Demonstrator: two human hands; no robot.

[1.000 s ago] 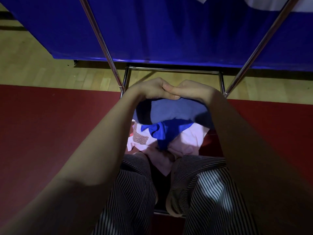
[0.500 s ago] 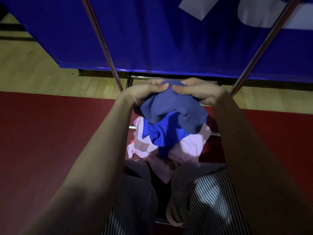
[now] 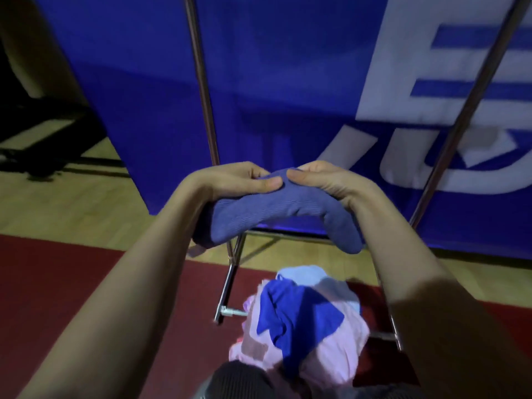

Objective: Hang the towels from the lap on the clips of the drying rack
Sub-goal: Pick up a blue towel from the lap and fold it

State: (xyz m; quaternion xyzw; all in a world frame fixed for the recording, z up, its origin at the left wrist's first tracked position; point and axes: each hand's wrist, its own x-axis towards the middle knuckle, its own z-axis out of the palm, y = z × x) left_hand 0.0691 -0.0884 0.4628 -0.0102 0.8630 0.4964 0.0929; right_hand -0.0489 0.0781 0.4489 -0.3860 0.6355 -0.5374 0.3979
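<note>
A dull blue towel [image 3: 276, 214] hangs bunched in the air above my lap, drooping at both ends. My left hand [image 3: 239, 180] grips its top edge from the left and my right hand [image 3: 319, 180] grips it from the right, thumbs almost touching. Below, on my lap, lies a heap of towels [image 3: 305, 326]: a bright blue one on top of pink and pale blue ones. The chrome drying rack [image 3: 201, 82] rises in front of me, its legs slanting up on the left and right. No clips are in view.
A blue banner [image 3: 288, 82] with white lettering hangs just behind the rack. The rack's base bars [image 3: 227, 286] rest on a red mat [image 3: 57, 283] over wooden floor. A dark stand [image 3: 37, 133] sits at the far left.
Both hands have lifted the dull blue towel up off the lap pile. My view has tilted upward, showing more of the banner and rack legs.
</note>
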